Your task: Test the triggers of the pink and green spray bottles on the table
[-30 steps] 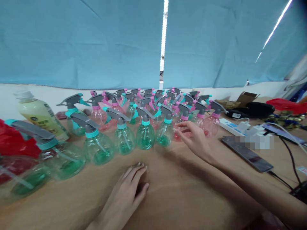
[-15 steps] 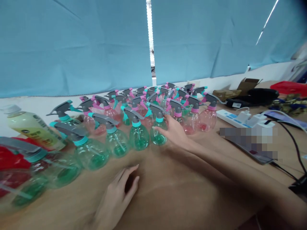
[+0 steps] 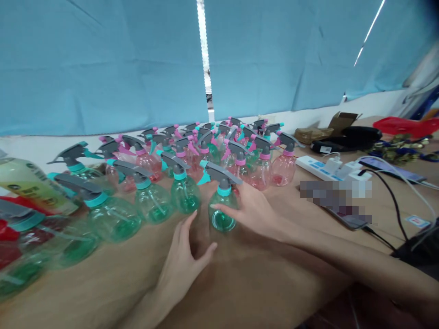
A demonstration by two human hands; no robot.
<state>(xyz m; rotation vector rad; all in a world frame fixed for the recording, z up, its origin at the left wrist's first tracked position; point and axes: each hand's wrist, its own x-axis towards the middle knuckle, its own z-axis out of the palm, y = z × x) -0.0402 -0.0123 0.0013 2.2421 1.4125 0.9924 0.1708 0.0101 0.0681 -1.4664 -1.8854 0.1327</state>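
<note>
My right hand (image 3: 252,210) is wrapped round the right side of a green spray bottle (image 3: 222,214) with a turquoise collar and grey trigger head. The thumb lies across the bottle's front; the other fingers are hidden behind it. The bottle stands upright, a little in front of the others. Just to its lower left is my left hand (image 3: 187,260), holding nothing, thumb and fingers apart. Another green spray bottle (image 3: 185,194) stands close beyond the left fingertips. Pink spray bottles (image 3: 283,169) and more green ones crowd behind in rows.
At the left, a pale green bottle with a label (image 3: 37,185) lies tilted near several green sprayers. On the right are a white power strip (image 3: 317,169) with plugs, a partly blurred phone (image 3: 353,219), cables and a black case (image 3: 360,137). A blue curtain (image 3: 137,68) hangs behind.
My right hand has drawn the green spray bottle out of the row towards me. My left hand has moved up and right, closer to it, with its fingers spread wider. The view has shifted slightly.
</note>
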